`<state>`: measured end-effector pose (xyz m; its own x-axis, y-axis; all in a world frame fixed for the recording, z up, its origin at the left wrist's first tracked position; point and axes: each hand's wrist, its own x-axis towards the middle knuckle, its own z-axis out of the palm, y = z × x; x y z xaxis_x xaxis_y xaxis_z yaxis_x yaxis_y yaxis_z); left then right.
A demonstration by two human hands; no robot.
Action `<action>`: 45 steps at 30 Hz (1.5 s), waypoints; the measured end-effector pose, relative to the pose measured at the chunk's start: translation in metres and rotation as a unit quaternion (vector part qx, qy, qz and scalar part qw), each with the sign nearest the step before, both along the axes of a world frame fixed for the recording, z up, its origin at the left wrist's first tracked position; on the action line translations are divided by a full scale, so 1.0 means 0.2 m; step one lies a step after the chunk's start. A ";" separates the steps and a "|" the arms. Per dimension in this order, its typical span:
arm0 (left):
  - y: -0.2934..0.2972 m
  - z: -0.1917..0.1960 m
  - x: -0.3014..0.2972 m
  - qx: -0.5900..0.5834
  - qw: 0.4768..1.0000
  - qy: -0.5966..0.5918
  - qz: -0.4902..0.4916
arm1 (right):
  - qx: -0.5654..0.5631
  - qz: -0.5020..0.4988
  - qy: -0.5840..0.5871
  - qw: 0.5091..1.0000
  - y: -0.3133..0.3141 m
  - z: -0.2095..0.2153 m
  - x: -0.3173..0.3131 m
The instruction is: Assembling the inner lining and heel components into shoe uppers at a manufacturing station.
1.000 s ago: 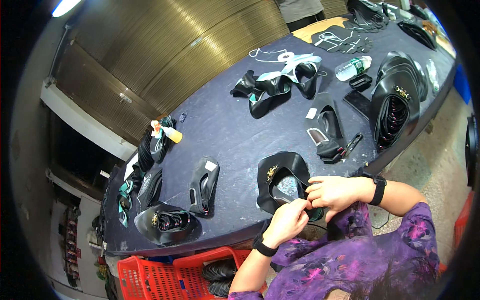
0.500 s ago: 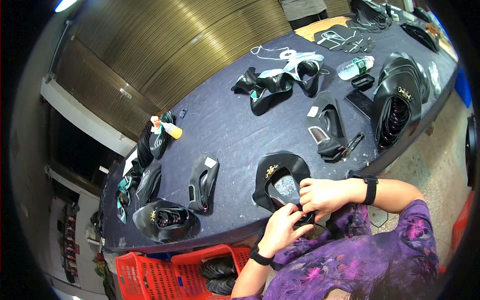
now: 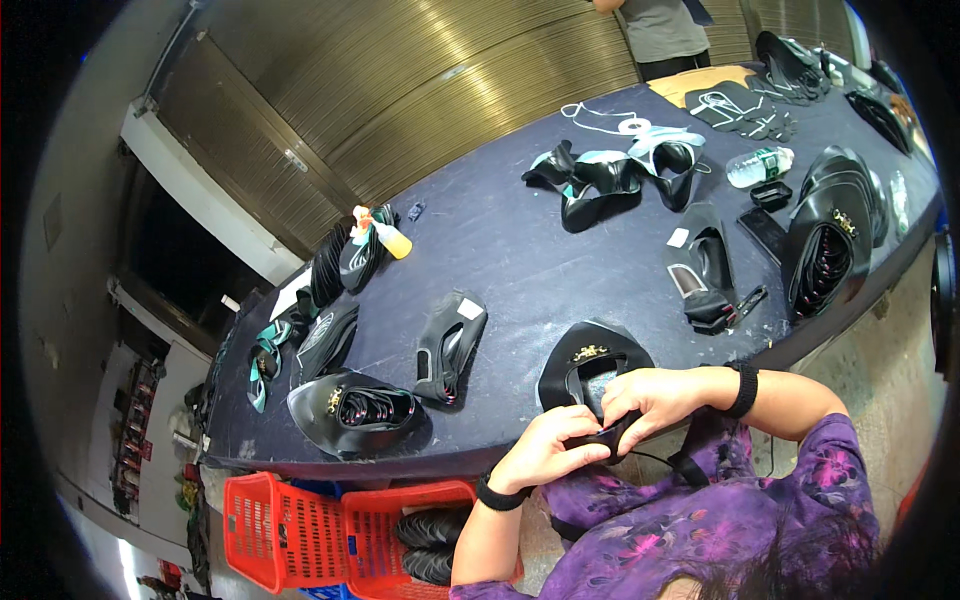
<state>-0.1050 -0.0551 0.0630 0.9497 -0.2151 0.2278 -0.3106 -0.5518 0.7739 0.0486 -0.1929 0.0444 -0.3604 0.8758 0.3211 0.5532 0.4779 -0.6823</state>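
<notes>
A black shoe upper (image 3: 560, 372) with a gold chain-like ornament lies at the near edge of the table, its open ends toward me. My left hand (image 3: 552, 447) pinches its near end between thumb and fingers. Close beside it, my right hand (image 3: 652, 402) is closed on the same end, the two thumbs almost meeting. Fingers cover the exact spot they grip. Left of them rests another black upper (image 3: 449, 345) with a white label, and farther right a similar labelled upper (image 3: 708, 262).
Stacked uppers stand at the left (image 3: 350, 415) and right (image 3: 828, 250). Farther back are loose black pieces (image 3: 600, 190), a water bottle (image 3: 760, 167), a phone (image 3: 764, 234) and a small yellow bottle (image 3: 394, 240). Red baskets (image 3: 290, 530) sit below the table edge. A person (image 3: 665, 35) stands beyond the table.
The view has shifted, so the table items appear farther right. Both hands stay on the upper's near end, with the fingers drawn closer together. More of the standing person shows.
</notes>
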 end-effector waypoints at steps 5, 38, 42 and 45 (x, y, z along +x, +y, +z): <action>0.02 0.02 -0.02 -0.062 0.997 0.035 0.007 | 0.011 -0.038 0.039 0.998 0.01 -0.01 -0.03; -0.04 0.03 -0.02 -0.194 0.977 0.084 0.026 | 0.054 -0.101 0.058 0.992 -0.05 -0.05 -0.09; -0.01 0.00 -0.01 -0.198 0.977 0.064 0.041 | 0.063 -0.123 0.115 0.984 -0.02 -0.05 -0.08; -0.02 -0.01 -0.03 -0.281 0.943 0.161 0.077 | 0.021 -0.143 0.115 0.983 -0.05 -0.04 -0.09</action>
<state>-0.1106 -0.0599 0.0603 0.9992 -0.0012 -0.0409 0.0408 -0.0466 0.9981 0.0315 -0.2034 0.0356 -0.0148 0.9147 0.4040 0.5029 0.3560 -0.7876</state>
